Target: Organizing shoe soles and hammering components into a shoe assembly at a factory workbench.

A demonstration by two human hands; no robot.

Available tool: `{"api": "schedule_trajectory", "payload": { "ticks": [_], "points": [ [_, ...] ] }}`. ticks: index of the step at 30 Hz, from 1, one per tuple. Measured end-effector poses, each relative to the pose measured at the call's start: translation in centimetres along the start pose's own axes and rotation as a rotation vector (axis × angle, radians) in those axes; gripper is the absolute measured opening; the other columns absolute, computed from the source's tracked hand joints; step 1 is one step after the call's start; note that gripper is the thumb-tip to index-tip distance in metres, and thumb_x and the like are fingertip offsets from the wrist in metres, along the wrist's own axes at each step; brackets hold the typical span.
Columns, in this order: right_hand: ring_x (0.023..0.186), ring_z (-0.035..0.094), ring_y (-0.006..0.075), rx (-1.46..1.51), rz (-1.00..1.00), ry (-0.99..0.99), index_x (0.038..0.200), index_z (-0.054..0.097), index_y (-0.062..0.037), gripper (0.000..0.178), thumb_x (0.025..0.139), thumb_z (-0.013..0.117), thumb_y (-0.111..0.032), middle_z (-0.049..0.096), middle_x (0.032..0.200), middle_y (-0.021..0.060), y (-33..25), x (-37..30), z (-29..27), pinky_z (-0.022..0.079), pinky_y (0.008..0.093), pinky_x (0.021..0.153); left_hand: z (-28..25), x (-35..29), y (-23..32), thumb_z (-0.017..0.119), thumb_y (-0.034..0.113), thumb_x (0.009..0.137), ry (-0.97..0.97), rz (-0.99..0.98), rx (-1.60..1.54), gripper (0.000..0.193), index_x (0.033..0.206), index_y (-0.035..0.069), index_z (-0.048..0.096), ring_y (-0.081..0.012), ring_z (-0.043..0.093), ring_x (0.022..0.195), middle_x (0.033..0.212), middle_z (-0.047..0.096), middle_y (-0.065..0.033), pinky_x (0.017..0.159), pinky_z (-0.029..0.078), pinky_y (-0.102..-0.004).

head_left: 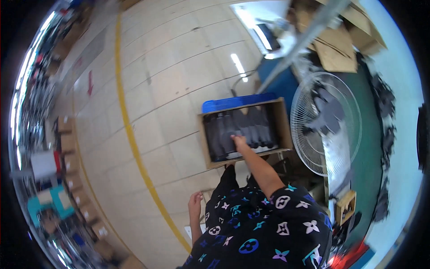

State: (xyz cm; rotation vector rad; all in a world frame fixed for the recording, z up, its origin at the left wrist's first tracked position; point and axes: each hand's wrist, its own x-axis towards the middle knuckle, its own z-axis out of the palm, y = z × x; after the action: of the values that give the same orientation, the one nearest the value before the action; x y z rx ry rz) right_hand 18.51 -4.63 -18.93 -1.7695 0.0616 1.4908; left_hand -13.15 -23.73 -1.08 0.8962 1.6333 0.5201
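An open cardboard box point(283, 123) stands in front of my body. Inside it, long dark grey pieces point(257, 125), wide at one end and narrower at the other, lie in a row; their exact kind cannot be made out. My right hand point(240, 142) reaches over the near side of the box, its fingers closed round one of these pieces near the middle of the row. Part of the grip is hidden. Down at my left side hangs my left hand point(195, 202), empty, with the fingers loosely bent and apart, clear of the box.
Behind the box shows a blue plastic bin point(215, 105). A large caged fan point(327, 123) stands just right, beside a green-topped workbench point(365, 179) with dark pieces on it. A slanting metal pole point(304, 42) rises beyond. A yellow floor line point(130, 134) runs along the left; shelves and cartons line the far left.
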Motion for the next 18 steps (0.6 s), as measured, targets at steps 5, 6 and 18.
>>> {"api": "schedule_trajectory", "payload": {
  "ticks": [5,6,18],
  "points": [
    [0.106,0.06,0.0374,-0.856,-0.321,0.189,0.113,0.059,0.0053,0.055,0.078,0.073,-0.035,0.064,0.108,0.0233,-4.0,-3.5,-2.4,0.048,0.0409,0.09,4.1,3.7,6.5,0.05,0.012,0.093,0.056,0.14,0.292,0.029,0.119,-0.001,0.058,-0.0231,0.062,0.097,0.111,0.064,-0.0144,0.086,0.047,-0.0321],
    [0.1,0.063,0.0354,-0.857,-0.541,-0.027,0.109,0.061,0.0043,0.049,0.081,0.071,-0.034,0.066,0.103,0.0214,-4.8,-6.7,-2.2,0.05,0.0397,0.086,4.0,3.8,8.2,0.049,0.01,0.094,0.08,0.202,0.341,0.029,0.119,0.0,0.058,-0.0236,0.061,0.099,0.113,0.064,-0.0146,0.086,0.047,-0.0331],
    [0.105,0.056,0.0484,-0.656,-0.466,0.818,0.144,0.016,-0.0003,0.095,0.078,0.074,-0.037,0.044,0.127,0.0289,-25.8,-18.4,-26.7,0.045,0.0579,0.086,37.6,5.6,40.1,0.048,-0.001,0.087,-0.56,1.311,0.551,0.02,0.102,-0.002,0.061,-0.0317,0.063,0.089,0.098,0.063,-0.0175,0.079,0.051,-0.0361]
  ]
}}
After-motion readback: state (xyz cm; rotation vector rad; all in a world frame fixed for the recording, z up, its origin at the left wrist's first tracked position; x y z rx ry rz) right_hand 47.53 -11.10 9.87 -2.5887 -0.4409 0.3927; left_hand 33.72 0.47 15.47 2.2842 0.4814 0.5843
